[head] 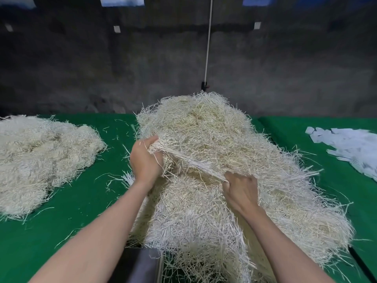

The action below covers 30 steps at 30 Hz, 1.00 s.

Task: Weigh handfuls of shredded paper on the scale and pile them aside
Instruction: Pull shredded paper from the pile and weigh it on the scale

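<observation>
The left hand (pixel 145 160) curls round one end of a flat bundle of shredded paper (pixel 189 162). The right hand (pixel 240 190) grips the other end, so the bundle stretches between them atop the big central heap (pixel 204 123). Left of the heap, well apart, a second pile (pixel 40 156) lies on the green worktop (pixel 81 201). Right of the heap lie white paper slips (pixel 350 148).

The big heap of shredded paper (pixel 214 139) blocks the middle of the desk (pixel 61 221), from near edge to back. A green lane, littered with stray strands (pixel 114 180), lies open between it and the smaller pile (pixel 40 156) on the left. Another lane separates it from the white slips (pixel 355 148) on the right. A grey metal object (pixel 140 264) sits at the near edge, against the heap.
</observation>
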{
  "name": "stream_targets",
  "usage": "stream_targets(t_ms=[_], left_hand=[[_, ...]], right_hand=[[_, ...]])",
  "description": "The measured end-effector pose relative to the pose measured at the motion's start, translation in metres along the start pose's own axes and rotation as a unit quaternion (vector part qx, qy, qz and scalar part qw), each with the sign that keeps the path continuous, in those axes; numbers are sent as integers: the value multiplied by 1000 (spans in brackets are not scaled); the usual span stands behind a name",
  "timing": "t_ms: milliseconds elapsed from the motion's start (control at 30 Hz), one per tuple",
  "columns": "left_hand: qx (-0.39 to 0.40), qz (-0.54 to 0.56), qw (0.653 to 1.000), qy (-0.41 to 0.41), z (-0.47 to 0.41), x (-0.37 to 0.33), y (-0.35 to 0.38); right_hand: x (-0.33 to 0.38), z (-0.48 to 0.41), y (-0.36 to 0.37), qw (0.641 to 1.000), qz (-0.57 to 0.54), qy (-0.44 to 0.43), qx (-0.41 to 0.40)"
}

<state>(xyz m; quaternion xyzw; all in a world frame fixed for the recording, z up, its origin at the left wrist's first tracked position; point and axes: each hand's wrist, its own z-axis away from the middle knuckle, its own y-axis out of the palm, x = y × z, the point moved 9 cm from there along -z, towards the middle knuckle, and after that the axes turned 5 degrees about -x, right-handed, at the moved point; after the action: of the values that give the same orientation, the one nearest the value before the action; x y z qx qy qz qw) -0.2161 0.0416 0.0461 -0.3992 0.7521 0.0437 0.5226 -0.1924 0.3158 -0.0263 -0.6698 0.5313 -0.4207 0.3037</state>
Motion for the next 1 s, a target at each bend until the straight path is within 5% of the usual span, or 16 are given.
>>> stream_targets(t_ms=[267,500,567,633,733,833,933,1000], left_hand=[[-37,29,993,-104,-27,45,-14],[28,112,992,-54,-13,-1,0],[70,210,963,-152,-6,-8,13],[137,328,892,-281,0,-12,21],[266,419,822,-281,5,-28,19],[460,176,855,-165,44,-24,36],[654,-120,746,-26,103,-17,66],[663,-218,714,53,117,-22,78]], right_hand=[[-32,13,19,989,38,72,124],[74,-19,-40,962,-238,-36,126],[95,-21,-20,946,-277,-1,167],[82,-21,5,906,-369,102,179],[34,-17,32,878,-391,227,158],[25,-24,31,886,-386,220,129],[35,-36,19,922,-329,166,115],[35,-39,16,941,-289,135,112]])
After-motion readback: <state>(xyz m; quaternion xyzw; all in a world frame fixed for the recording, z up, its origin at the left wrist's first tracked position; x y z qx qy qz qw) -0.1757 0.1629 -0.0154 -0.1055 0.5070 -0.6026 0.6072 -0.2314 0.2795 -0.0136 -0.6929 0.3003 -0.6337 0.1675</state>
